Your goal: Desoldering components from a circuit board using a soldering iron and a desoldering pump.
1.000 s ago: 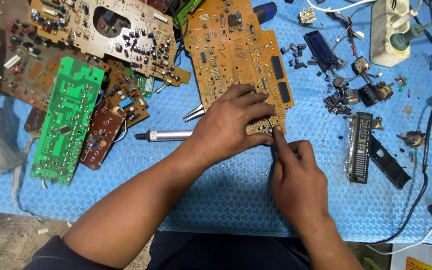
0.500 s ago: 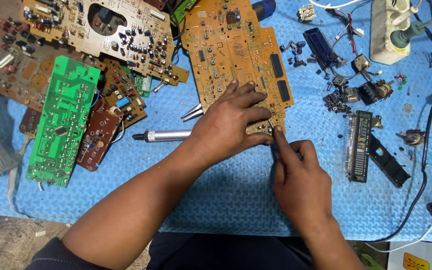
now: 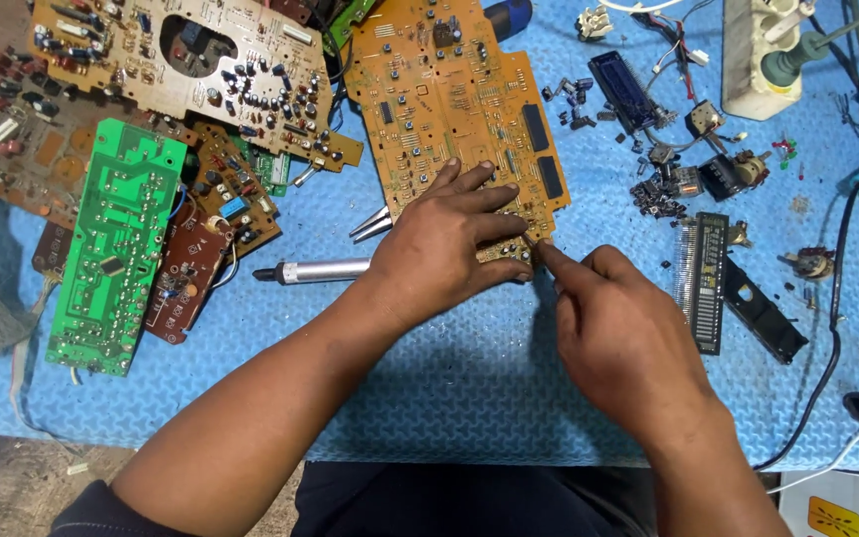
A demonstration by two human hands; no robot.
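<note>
Pressing hand: the left hand (image 3: 446,242) lies flat, fingers spread, on the lower edge of the large orange-brown circuit board (image 3: 454,94), pinning it to the mat.
Picking hand: the right hand (image 3: 618,333) has its fingertips pinched together at the board's lower right corner; whether they clamp a small part there, I cannot tell.
Board position: the orange-brown board lies tilted in the upper middle of the blue textured foam mat (image 3: 469,398), its lower edge under the left hand.
Tools near left hand: a silver cylindrical pen-shaped tool (image 3: 315,270) lies on the mat just left of the left wrist; the metal tips of pliers (image 3: 372,225) stick out from beneath that hand.
Left pile: a bright green rectangular circuit board (image 3: 116,244), a small dark brown board (image 3: 183,283) and a beige board with a round cut-out (image 3: 186,65) overlap one another.
Right side: a long black display module (image 3: 708,278) lies near the right hand, with loose small dark components (image 3: 658,189) above it and a white power strip (image 3: 763,55) at the top.
</note>
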